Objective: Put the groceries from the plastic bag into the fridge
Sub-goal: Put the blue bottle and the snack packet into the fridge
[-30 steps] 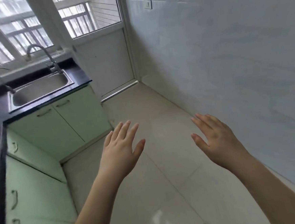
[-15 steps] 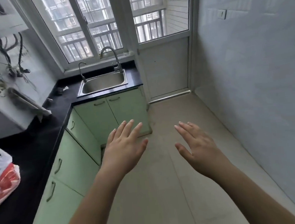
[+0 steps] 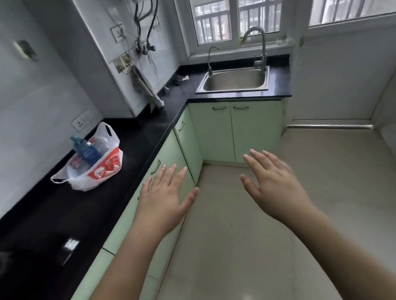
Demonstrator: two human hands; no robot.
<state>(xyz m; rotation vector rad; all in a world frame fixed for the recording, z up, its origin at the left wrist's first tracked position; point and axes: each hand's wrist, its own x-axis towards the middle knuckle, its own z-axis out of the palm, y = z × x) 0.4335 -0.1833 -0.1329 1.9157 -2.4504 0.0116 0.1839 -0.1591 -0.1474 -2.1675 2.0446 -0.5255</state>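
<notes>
A white plastic bag (image 3: 99, 171) with red print stands on the black countertop (image 3: 141, 135) at the left, its mouth open. A blue-labelled bottle (image 3: 87, 150) sticks up out of it, and other contents are hard to make out. My left hand (image 3: 166, 199) hovers palm down, fingers spread, over the counter's front edge, to the right of the bag and apart from it. Held out over the floor, my right hand (image 3: 273, 186) is also spread and empty. No fridge is in view.
A steel sink (image 3: 234, 80) with two taps sits in the far counter under the window. Pale green cabinets (image 3: 233, 128) run below the L-shaped counter. A stove burner (image 3: 0, 264) lies at the near left. Beige tiled floor (image 3: 314, 200) stretches right to a white wall.
The view has swung left: the countertop and the plastic bag have come into full view, and the sink has shifted right. Both hands stay spread and empty in front of me.
</notes>
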